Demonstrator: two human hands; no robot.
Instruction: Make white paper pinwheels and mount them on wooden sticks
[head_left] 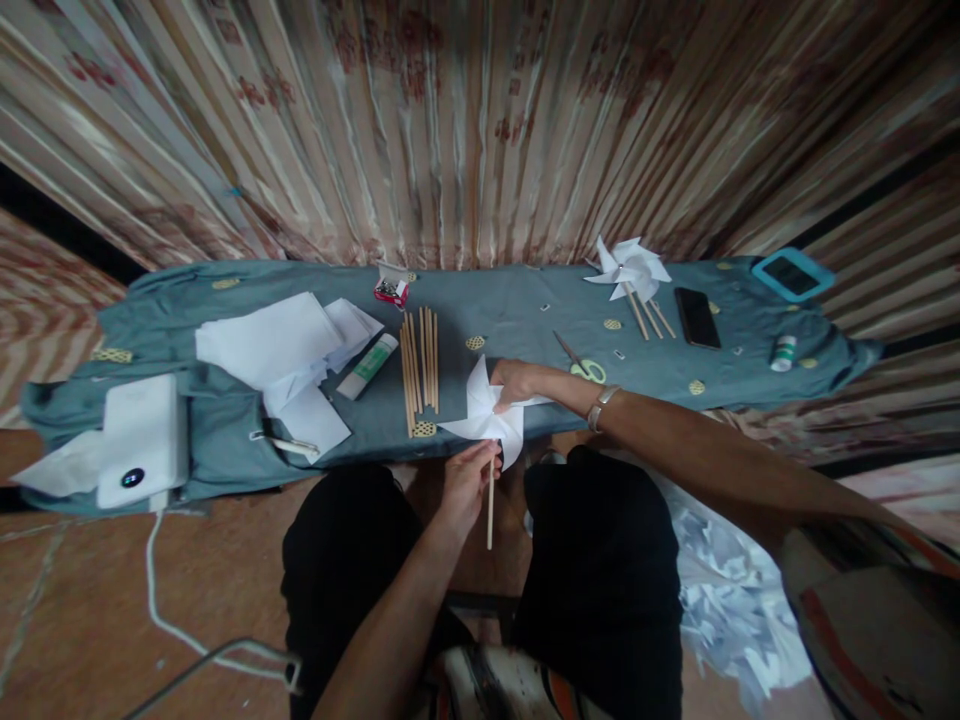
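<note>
Head view: at the table's (517,310) near edge, the left hand (466,478) is pinching a stick (490,512); the right hand (517,383), grip unclear, is touching the paper pinwheel (511,424), apparently joining both, next needing steady alignment.

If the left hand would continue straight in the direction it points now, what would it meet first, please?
Most likely the white paper pinwheel, just ahead of the left hand, which holds a wooden stick. How near they are in depth is unclear from this single view.
</note>
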